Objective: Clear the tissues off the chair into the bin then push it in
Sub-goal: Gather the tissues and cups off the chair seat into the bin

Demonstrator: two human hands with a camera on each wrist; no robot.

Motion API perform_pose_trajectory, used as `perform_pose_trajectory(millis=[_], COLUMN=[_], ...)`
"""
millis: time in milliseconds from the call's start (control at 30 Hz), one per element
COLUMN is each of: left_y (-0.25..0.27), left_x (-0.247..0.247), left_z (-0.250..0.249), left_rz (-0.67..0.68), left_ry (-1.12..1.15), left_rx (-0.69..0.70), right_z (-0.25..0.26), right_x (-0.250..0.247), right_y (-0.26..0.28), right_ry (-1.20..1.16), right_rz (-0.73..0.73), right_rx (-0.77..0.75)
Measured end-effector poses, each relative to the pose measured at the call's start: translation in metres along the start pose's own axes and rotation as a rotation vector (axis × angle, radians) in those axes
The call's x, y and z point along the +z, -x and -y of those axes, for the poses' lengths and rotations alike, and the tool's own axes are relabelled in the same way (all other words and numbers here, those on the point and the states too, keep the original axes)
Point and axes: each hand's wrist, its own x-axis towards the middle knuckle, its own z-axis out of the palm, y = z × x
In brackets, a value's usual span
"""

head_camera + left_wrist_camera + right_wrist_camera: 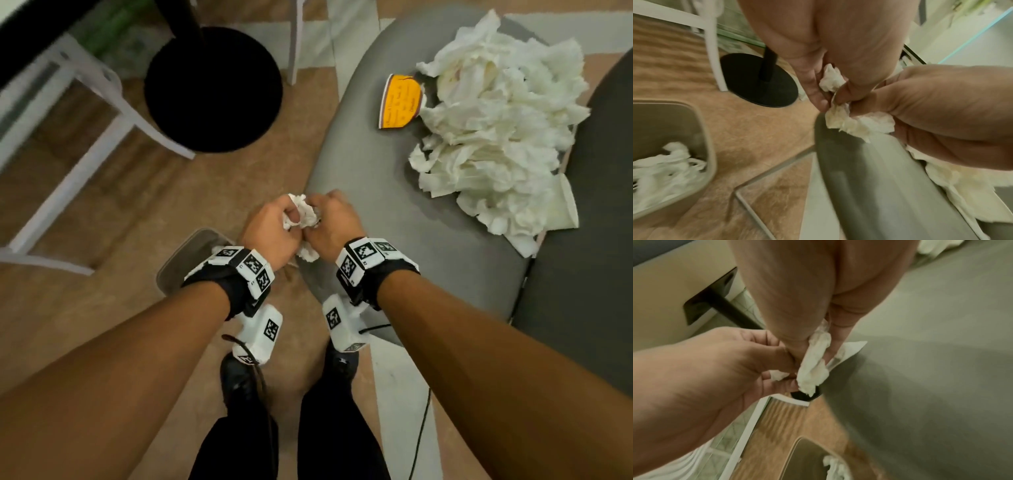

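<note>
Both my hands meet over the front corner of the grey chair seat (394,212) and grip one crumpled white tissue wad (305,214). The left hand (286,221) curls round its left side. From the right, the right hand (327,214) pinches it. The left wrist view shows the tissue wad (857,124) squeezed between the fingers of both hands. A big pile of crumpled tissues (496,130) lies on the far right of the seat. The beige bin (701,129) stands on the floor left of the chair with tissues (663,168) inside; my left wrist mostly hides it in the head view.
A flattened orange paper cup (400,101) lies on the seat beside the pile. A black round table base (212,89) and a white metal frame (102,144) stand on the wooden floor to the left. A dark chair back (599,240) rises at the right.
</note>
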Motion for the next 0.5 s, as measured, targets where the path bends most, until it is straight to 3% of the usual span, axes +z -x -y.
perform_pose_trajectory(millis=[133, 267, 367, 500], left_y=[0.02, 0.035, 0.04, 0.047], left_x=[-0.037, -0.048, -0.049, -0.048], left_z=[0.072, 0.157, 0.207, 0.248], left_rz=[-0.077, 0.016, 0.098, 0.224], left_ry=[0.035, 0.01, 0.175, 0.164], left_rx=[-0.117, -0.272, -0.271, -0.381], right_z=[0.054, 0.086, 0.096, 0.083], right_x=[0.066, 0.127, 0.172, 0.218], right_y=[-0.002, -0.001, -0.009, -0.014], right_ry=[0.06, 0.133, 0.051, -0.043], right_rz=[0.065, 0.259, 0.278, 0.337], right_rx=[-0.024, -0.06, 0.003, 0.089])
